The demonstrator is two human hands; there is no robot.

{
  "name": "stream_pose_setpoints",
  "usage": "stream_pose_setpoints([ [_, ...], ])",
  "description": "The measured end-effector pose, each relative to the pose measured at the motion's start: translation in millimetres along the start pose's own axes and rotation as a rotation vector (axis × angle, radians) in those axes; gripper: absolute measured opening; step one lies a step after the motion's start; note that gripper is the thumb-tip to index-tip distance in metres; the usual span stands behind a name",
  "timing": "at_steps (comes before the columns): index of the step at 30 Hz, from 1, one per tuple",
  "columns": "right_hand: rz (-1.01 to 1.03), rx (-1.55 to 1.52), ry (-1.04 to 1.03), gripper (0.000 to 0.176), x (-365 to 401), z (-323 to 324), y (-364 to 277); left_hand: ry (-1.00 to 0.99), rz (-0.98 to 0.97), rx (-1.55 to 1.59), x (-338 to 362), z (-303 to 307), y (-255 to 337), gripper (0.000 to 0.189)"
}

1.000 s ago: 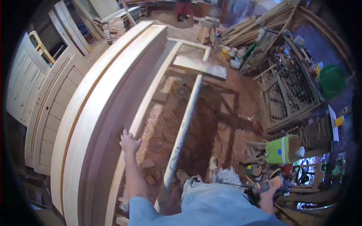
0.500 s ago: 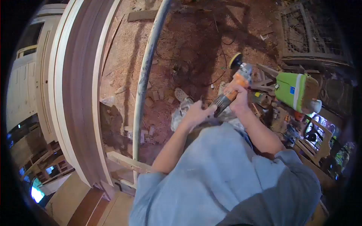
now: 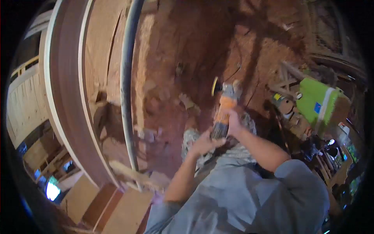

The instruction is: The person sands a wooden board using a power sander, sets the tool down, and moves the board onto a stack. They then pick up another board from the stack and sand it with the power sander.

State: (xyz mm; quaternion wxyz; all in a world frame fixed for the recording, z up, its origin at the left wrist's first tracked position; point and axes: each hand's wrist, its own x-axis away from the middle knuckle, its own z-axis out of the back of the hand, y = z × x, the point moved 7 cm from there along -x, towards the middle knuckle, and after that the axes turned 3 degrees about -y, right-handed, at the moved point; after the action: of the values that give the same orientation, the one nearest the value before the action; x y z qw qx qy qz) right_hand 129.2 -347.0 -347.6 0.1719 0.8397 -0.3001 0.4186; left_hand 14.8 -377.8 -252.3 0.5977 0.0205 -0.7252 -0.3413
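An orange and black angle grinder (image 3: 226, 104) is held out in front of my body, its round yellow-edged disc (image 3: 214, 86) turned toward the left. My right hand (image 3: 233, 123) wraps around the orange body from the right side. Lower down, my left hand (image 3: 206, 143) grips the dark rear end of the grinder. The disc touches nothing and hangs over the dirt floor. To the left stands a long wooden frame (image 3: 67, 70) with pale edges, apart from the disc. Motion blurs the picture a little.
A grey pole (image 3: 127, 78) rises between the wooden frame and me. On the right sits a green container (image 3: 316, 99) with a white band, near scattered tools and wood. Wood scraps and sawdust lie on the reddish floor (image 3: 187, 46). Boards (image 3: 124, 210) are at lower left.
The grinder has swung left and stands more upright, its disc now facing left. Both hands have kept their hold. My view has shifted, and the wooden frame appears farther left.
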Motion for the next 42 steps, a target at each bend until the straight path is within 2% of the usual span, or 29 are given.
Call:
stream_pose_setpoints([
  [1, -0.043, -0.036, -0.056, 0.030, -16.4, 5.5, 9.6, -0.056, -0.034, 0.142, -14.4, 2.8, -7.0, 0.069],
  [2, -0.085, -0.080, -0.104, 0.033, -30.9, 11.6, 22.7, -0.127, 0.047, 0.420, -24.7, 5.9, -9.9, 0.063],
  [3, -0.020, 0.218, -0.022, 0.038, -30.4, 12.8, 19.9, -0.003, -0.023, 0.434, -34.7, 15.9, -7.4, 0.055],
  [4, 0.070, 0.530, 0.037, 0.044, -30.6, 3.8, 4.8, 0.106, 0.045, 0.384, -54.5, 23.9, -36.3, 0.051],
  [5, 0.052, 0.521, 0.036, 0.044, -37.4, 18.7, 14.6, 0.211, 0.107, 0.325, -67.8, 32.3, -66.5, 0.048],
  [7, 0.145, 1.301, 0.029, 0.053, -68.1, 54.8, 7.5, 0.289, 0.154, 0.282, -86.5, 59.6, -75.9, 0.043],
  [8, 0.136, 1.430, 0.090, 0.054, -65.3, 68.2, -2.5, 0.363, 0.196, 0.247, -96.8, 79.1, -81.2, 0.038],
  [9, 0.125, 1.557, 0.159, 0.056, -52.0, 77.3, -9.6, 0.321, 0.247, 0.342, -115.0, 93.4, -105.4, 0.035],
  [10, 0.022, 1.726, 0.255, 0.059, -34.8, 73.0, -24.1, 0.312, 0.234, 0.331, -142.8, 115.4, -150.4, 0.035],
  [11, -0.092, 1.894, 0.359, 0.063, -17.3, 72.1, -34.6, 0.299, 0.294, 0.456, -175.2, 134.8, -214.7, 0.033],
  [12, -0.132, 1.890, 0.479, 0.067, -6.4, 88.5, -28.5, 0.281, 0.368, 0.589, -197.6, 147.6, -256.9, 0.031],
  [13, -0.180, 1.887, 0.598, 0.072, 5.4, 107.4, -18.3, 0.428, 0.405, 0.421, -195.7, 176.9, -236.1, 0.028],
  [14, -0.148, 1.951, 0.580, 0.077, 12.4, 128.1, 3.1, 0.569, 0.441, 0.249, -188.9, 209.9, -214.3, 0.025],
  [15, -0.104, 2.018, 0.567, 0.082, 9.8, 149.2, 19.1, 0.583, 0.411, 0.156, -207.4, 235.1, -234.2, 0.024],
  [17, -0.184, 2.126, 0.585, 0.087, 5.1, 116.7, 19.3, 0.585, 0.280, 0.009, -250.1, 290.7, -280.7, 0.022],
  [18, -0.219, 2.126, 0.593, 0.087, 3.1, 129.4, 27.4, 0.609, 0.219, -0.070, -267.4, 315.7, -297.6, 0.021],
  [20, 0.025, 2.039, 0.614, 0.090, -9.3, 145.9, 32.1, 0.682, 0.077, -0.257, -299.2, 359.3, -318.1, 0.021],
  [21, -0.001, 2.039, 0.614, 0.090, -10.4, 146.1, 38.3, 0.723, 0.013, -0.331, -314.5, 380.3, -325.6, 0.021],
  [23, 0.072, 2.004, 0.763, 0.090, 2.5, 140.1, 33.0, 0.829, -0.087, -0.453, -347.3, 426.1, -340.1, 0.023],
  [25, 0.013, 2.046, 0.801, 0.090, 5.4, 146.4, 39.6, 0.946, -0.150, -0.551, -379.1, 454.4, -364.1, 0.025],
  [27, -0.063, 2.112, 0.866, 0.089, 12.1, 141.1, 44.7, 0.962, -0.173, -0.587, -414.3, 474.3, -397.2, 0.028],
  [31, 0.011, 2.135, 0.853, 0.091, 8.8, 129.4, 38.0, 0.867, -0.242, -0.684, -478.5, 479.6, -470.0, 0.032],
  [33, 0.047, 2.141, 0.845, 0.090, 9.1, 128.2, 32.0, 0.912, -0.349, -0.693, -465.8, 456.5, -443.5, 0.034],
  [35, 0.012, 2.089, 0.852, 0.090, 16.2, 134.5, 29.9, 0.708, 0.263, -0.449, -485.1, 463.4, -479.0, 0.040],
  [36, 0.023, 2.096, 0.859, 0.090, 16.8, 134.0, 28.0, 0.681, 0.333, -0.442, -487.3, 463.9, -478.5, 0.040],
  [39, 0.084, 2.107, 0.780, 0.091, 14.7, 130.7, 21.3, 0.770, 0.248, -0.498, -478.8, 458.7, -463.6, 0.042],
  [42, 0.002, 2.119, 0.779, 0.089, 14.0, 133.1, 18.2, 0.864, 0.069, -0.527, -432.0, 411.9, -449.3, 0.044],
])
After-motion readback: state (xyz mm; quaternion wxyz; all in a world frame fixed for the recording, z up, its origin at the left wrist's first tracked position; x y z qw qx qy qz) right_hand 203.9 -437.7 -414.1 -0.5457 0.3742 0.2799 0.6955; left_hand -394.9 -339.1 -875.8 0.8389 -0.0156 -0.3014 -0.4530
